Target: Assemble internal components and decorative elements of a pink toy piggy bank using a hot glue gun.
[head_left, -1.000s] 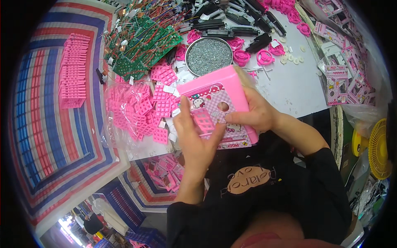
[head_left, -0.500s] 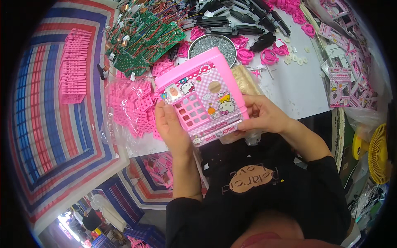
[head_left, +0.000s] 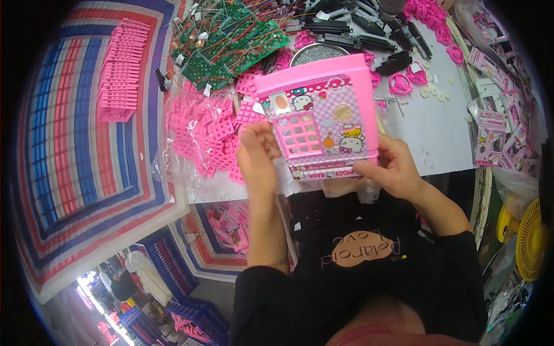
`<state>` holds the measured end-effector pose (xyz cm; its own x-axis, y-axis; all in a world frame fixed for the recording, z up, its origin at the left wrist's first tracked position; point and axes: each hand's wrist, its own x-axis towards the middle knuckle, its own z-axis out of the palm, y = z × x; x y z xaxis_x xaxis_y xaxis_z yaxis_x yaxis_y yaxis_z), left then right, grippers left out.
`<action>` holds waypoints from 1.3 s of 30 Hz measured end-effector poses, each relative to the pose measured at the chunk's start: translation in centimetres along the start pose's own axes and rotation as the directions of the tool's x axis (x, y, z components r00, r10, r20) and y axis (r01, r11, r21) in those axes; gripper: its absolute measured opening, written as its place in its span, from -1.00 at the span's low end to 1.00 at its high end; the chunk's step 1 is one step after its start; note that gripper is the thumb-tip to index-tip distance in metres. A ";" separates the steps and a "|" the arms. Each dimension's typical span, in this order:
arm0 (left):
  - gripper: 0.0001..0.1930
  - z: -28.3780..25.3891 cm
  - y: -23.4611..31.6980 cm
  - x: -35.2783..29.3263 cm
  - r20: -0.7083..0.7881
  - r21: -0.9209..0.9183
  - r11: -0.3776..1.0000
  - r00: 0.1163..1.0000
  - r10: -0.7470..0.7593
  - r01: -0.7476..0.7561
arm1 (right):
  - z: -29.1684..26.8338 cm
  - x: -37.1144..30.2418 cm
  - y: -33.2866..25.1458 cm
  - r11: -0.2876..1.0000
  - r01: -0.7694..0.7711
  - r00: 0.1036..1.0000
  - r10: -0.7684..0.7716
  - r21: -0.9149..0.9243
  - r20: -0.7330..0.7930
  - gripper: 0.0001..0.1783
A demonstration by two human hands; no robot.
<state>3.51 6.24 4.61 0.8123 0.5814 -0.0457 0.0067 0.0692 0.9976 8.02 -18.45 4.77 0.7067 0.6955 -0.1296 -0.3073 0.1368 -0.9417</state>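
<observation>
My right hand (head_left: 393, 168) grips a pink plastic toy casing (head_left: 329, 122) by its lower right corner, thumb on the front face. The casing's front has a grid of square openings, a round hole and a checked cartoon sticker. It is held up over the table's near side. Beside its lower left edge is my left hand (head_left: 258, 155), fingers loosely bent and apart, holding nothing that I can see. Behind and left of that hand lies a heap of pink grid-shaped keypad pieces (head_left: 199, 135), partly under clear plastic film.
Green circuit boards (head_left: 234, 49) with wires lie at the far left of the table. A bowl of small metal screws (head_left: 317, 53) is partly hidden behind the casing. Black parts (head_left: 369, 41), pink rings (head_left: 400, 83) and printed panels (head_left: 490, 124) lie beyond. A pink stack (head_left: 122, 72) stands left.
The casing has turned more upright and shifted right in the view. My left hand has come off its left edge, while my right hand keeps its grip. The view has shifted too.
</observation>
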 end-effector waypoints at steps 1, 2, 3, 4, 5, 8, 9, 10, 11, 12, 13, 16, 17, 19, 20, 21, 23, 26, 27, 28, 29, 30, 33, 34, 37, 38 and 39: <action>-0.54 1.4 -0.1 -1.8 -0.014 0.089 0.992 0.996 0.093 -0.091 | 0.0 0.1 0.0 0.999 0.014 1.000 -0.014 0.040 0.005 -0.53; -0.53 2.1 -0.1 -3.0 -0.024 0.180 0.968 0.983 0.183 -0.176 | 0.1 0.1 0.1 0.996 0.022 1.000 -0.023 0.081 0.014 -0.52; -0.53 1.9 -0.1 -3.1 -0.009 0.157 0.974 0.986 0.167 -0.164 | 0.1 0.0 0.2 0.992 0.030 0.999 -0.033 0.122 0.021 -0.52; -0.54 1.7 -0.3 -3.2 0.007 0.134 0.979 0.988 0.152 -0.151 | 0.2 -0.2 0.4 0.995 0.014 1.000 -0.016 0.103 0.013 -0.52; -0.54 1.5 -0.5 -3.2 0.022 0.108 0.984 0.990 0.141 -0.143 | 0.1 -0.4 0.6 0.997 0.002 1.000 -0.003 0.080 0.007 -0.52; -0.55 1.4 -2.0 -3.3 0.040 0.112 0.975 0.981 0.191 -0.195 | -0.1 -0.5 1.1 0.997 0.020 1.000 -0.021 0.070 0.007 -0.51; -0.56 1.4 -2.3 -3.3 0.044 0.112 0.970 0.977 0.210 -0.214 | -0.3 -0.5 1.3 0.996 0.036 0.999 -0.036 0.076 0.010 -0.51; -0.57 1.1 -2.3 -3.1 0.064 0.157 0.963 0.975 0.212 -0.220 | -0.5 -0.4 1.3 0.996 0.058 0.998 -0.059 0.066 0.020 -0.51; -0.59 0.6 -2.1 -2.6 0.089 0.200 0.954 0.974 0.208 -0.222 | -0.7 -0.4 1.4 0.995 0.077 0.997 -0.078 0.056 0.023 -0.51; -0.61 0.4 -2.0 -1.7 0.091 0.099 0.974 0.976 0.197 -0.205 | -1.1 -0.4 1.4 0.995 0.095 0.995 -0.097 0.043 0.029 -0.51; -0.62 0.0 -2.0 -0.8 0.088 -0.001 0.982 0.978 0.188 -0.188 | -1.7 0.0 1.0 0.989 0.092 0.994 -0.085 -0.117 0.062 -0.51; -0.80 -1.4 0.2 1.5 0.274 -0.136 0.961 0.924 0.268 -0.239 | -4.2 1.2 -1.3 0.806 0.104 0.993 -0.051 -0.582 0.106 -0.52; -0.84 -1.3 1.1 1.7 0.370 -0.132 0.937 0.861 0.349 -0.324 | -5.0 2.1 -1.5 0.731 0.160 0.987 -0.136 -0.664 0.087 -0.52; -0.85 -0.5 2.3 2.0 0.521 -0.137 0.742 0.589 0.617 -0.656 | -6.7 3.9 -1.7 0.539 0.242 0.953 -0.290 -0.807 0.091 -0.50; -0.80 -0.6 2.3 1.9 0.603 -0.054 0.652 0.496 0.625 -0.756 | -8.2 4.6 -1.5 0.490 0.322 0.928 -0.333 -0.810 0.168 -0.48; -0.76 -0.5 2.1 1.3 0.688 0.009 0.575 0.422 0.590 -0.818 | -9.6 5.4 -1.2 0.435 0.406 0.894 -0.371 -0.804 0.251 -0.46; -0.69 -1.1 1.6 0.0 0.834 0.115 0.379 0.296 0.465 -0.918 | -10.6 5.5 -0.6 0.361 0.486 0.866 -0.324 -0.796 0.382 -0.44; -0.55 -1.4 -0.9 -2.3 0.914 0.181 0.420 0.310 0.263 -0.889 | -10.4 3.6 0.1 0.268 0.482 0.876 -0.117 -0.834 0.468 -0.30; -0.54 -1.4 -1.1 -2.8 0.909 0.225 0.439 0.350 0.228 -0.870 | -9.9 3.6 0.2 0.183 0.479 0.877 -0.133 -0.859 0.461 -0.30; -0.53 -1.3 -1.2 -3.2 0.901 0.269 0.455 0.389 0.192 -0.849 | -9.3 3.8 0.4 0.096 0.472 0.877 -0.150 -0.876 0.456 -0.31; -0.51 -1.1 -1.1 -3.3 0.893 0.308 0.467 0.421 0.159 -0.829 | -8.9 3.9 0.4 0.006 0.457 0.877 -0.170 -0.889 0.450 -0.32; -0.50 -1.1 -0.6 -3.0 0.901 0.327 0.445 0.417 0.119 -0.834 | -9.1 4.3 0.2 -0.041 0.450 0.877 -0.165 -0.892 0.451 -0.27; -0.48 -1.1 0.2 -2.9 0.920 0.352 0.461 0.391 -0.012 -0.814 | -9.7 5.0 0.7 0.022 0.485 0.870 -0.110 -0.874 0.480 -0.26; -0.47 -0.9 0.3 -3.0 0.907 0.369 0.480 0.421 0.002 -0.796 | -9.7 4.9 0.6 -0.014 0.478 0.873 -0.107 -0.878 0.477 -0.26; -0.41 0.5 -0.1 -3.8 0.875 0.390 0.492 0.480 0.066 -0.778 | -8.8 4.4 0.5 -0.063 0.458 0.881 -0.100 -0.887 0.462 -0.24; -0.38 1.5 -0.4 -3.9 0.875 0.374 0.464 0.471 0.110 -0.803 | -8.8 4.2 0.4 -0.046 0.448 0.887 -0.101 -0.893 0.450 -0.24; -0.35 2.3 -0.6 -3.9 0.874 0.359 0.434 0.461 0.154 -0.826 | -8.8 4.0 0.4 -0.029 0.436 0.894 -0.102 -0.900 0.436 -0.23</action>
<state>1.65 2.06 4.27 0.8851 -0.4302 0.1778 -0.4588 -0.7415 0.4895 16.31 -21.78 1.11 0.3850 0.9156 0.1157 0.8902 -0.3353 -0.3085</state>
